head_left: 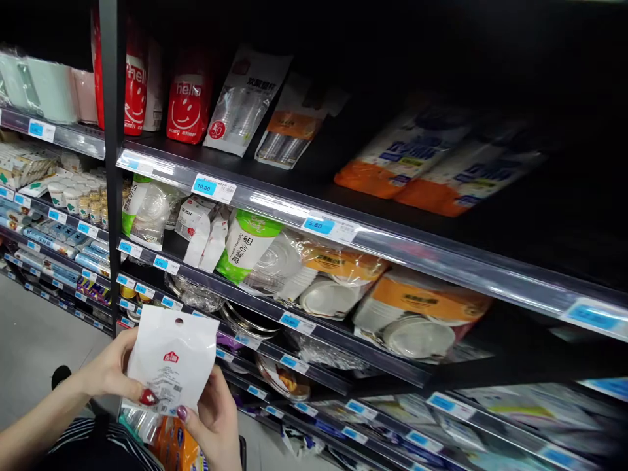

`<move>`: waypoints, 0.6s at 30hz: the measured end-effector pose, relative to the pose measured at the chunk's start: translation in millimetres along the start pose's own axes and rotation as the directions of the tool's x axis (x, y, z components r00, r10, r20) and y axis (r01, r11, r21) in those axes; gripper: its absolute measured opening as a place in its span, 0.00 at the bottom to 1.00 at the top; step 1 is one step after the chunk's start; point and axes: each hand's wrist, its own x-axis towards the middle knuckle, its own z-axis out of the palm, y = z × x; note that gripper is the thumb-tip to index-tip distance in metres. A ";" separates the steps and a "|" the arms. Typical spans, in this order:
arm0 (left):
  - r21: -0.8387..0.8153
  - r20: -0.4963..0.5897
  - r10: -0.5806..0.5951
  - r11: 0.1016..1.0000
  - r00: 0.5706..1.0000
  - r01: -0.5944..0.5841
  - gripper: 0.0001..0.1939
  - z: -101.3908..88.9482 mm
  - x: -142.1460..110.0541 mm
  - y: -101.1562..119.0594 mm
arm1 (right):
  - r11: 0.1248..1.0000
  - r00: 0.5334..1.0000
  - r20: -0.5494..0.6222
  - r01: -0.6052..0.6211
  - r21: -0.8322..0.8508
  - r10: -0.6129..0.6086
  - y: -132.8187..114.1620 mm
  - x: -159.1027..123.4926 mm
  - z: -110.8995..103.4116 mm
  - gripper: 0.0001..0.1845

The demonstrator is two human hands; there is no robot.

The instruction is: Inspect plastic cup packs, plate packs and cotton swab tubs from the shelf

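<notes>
Between both hands is a white packet (pixel 171 353) with a hang hole at its top, a small red logo and fine print with a barcode-like patch. My left hand (pixel 115 373) grips its left side, the thumb with a red nail pressed on the front. On the lower right edge, my right hand (pixel 216 418) has its thumb against the front and its fingers behind. The packet's back is hidden. Just below it show an orange package (pixel 174 441) and some clear plastic goods (pixel 142 425), partly covered by the hands.
Dark shelves with price tags (pixel 214 188) run across the view. Red "hello" packs (pixel 189 108), clear cup packs (pixel 245 101) and orange-and-white packages (pixel 402 150) stand on the upper shelf. Bagged bowls (pixel 422 320) lie lower. Grey floor (pixel 34 340) shows at left.
</notes>
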 end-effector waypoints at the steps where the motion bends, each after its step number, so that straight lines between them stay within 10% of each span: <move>1: -0.003 -0.016 -0.015 1.000 1.000 0.015 0.29 0.4 1.5 0.5 | 1.000 1.000 0.007 -0.001 -0.008 0.001 -2.4 1.0 0.4 0.28; 11: -0.133 -0.315 -0.238 0.970 0.919 0.205 0.31 -2.5 14.5 -11.8 | 0.998 0.998 0.050 -0.050 0.023 0.049 11.6 18.2 -6.8 0.20; 18: 0.431 -0.273 -0.256 0.829 0.927 0.356 0.40 -36.0 46.9 -25.1 | 0.922 0.922 -0.012 -0.386 0.037 0.386 70.0 60.2 -61.8 0.27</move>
